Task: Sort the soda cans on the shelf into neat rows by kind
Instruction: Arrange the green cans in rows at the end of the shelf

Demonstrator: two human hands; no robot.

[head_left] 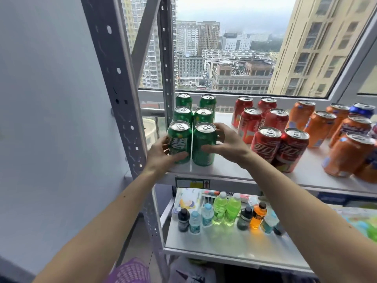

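L hand (161,152) & R hand (226,141) gripping front green cans (191,144)

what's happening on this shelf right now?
A person is lining up soda cans by kind on the top shelf. The left hand grips the front left green can, and the right hand grips the front right green can. Six green cans stand in two rows. Red cans sit grouped beside them, then orange cans, less tidy.

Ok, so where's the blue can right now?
The blue can is at the far right of the head view, at the back of the top shelf, right behind the orange cans near the window frame.
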